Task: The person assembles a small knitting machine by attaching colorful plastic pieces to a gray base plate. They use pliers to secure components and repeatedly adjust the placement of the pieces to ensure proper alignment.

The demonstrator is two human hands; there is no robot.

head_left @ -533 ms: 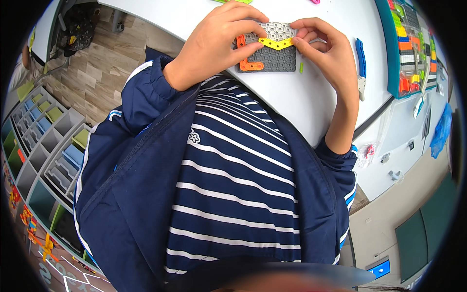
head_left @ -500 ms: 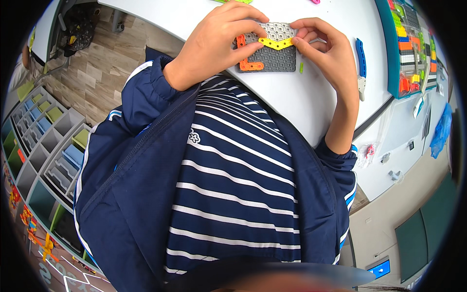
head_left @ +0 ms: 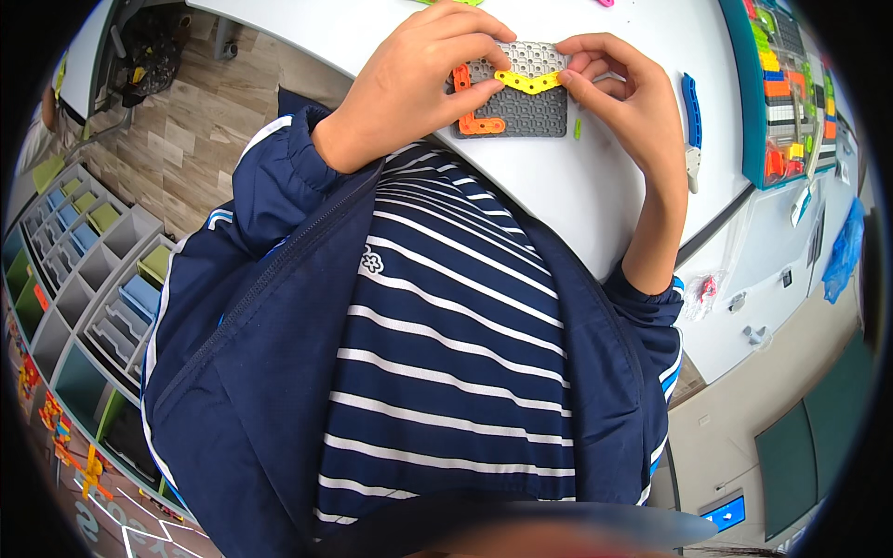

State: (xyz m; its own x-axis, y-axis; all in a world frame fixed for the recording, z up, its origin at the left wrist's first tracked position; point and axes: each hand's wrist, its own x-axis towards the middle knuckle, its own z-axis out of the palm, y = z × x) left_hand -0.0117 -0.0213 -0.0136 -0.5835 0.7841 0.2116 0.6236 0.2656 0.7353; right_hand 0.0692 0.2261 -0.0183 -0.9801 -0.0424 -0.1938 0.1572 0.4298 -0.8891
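Between my two hands is a yellow angled building beam (head_left: 530, 86) with a row of holes, bent in a shallow V. My left hand (head_left: 423, 79) pinches its left end between thumb and fingers. At its right end, my right hand (head_left: 619, 88) grips it with thumb and fingertips. Beneath the beam lies a grey studded baseplate (head_left: 535, 119), whose far part looks lighter. An orange L-shaped beam (head_left: 482, 125) lies along the plate's left and near edges, partly behind my left fingers. Whether the yellow beam touches the plate I cannot tell.
A small green peg (head_left: 578, 128) lies right of the plate on the white table (head_left: 595, 186). Further right are a blue curved part (head_left: 690, 110) with a grey end and a teal-edged box (head_left: 749, 121) of coloured pieces. Shelves with bins (head_left: 93, 246) stand at left.
Almost nothing differs. The baseplate has shifted very slightly to the right, and both hands keep their grip on the yellow beam.
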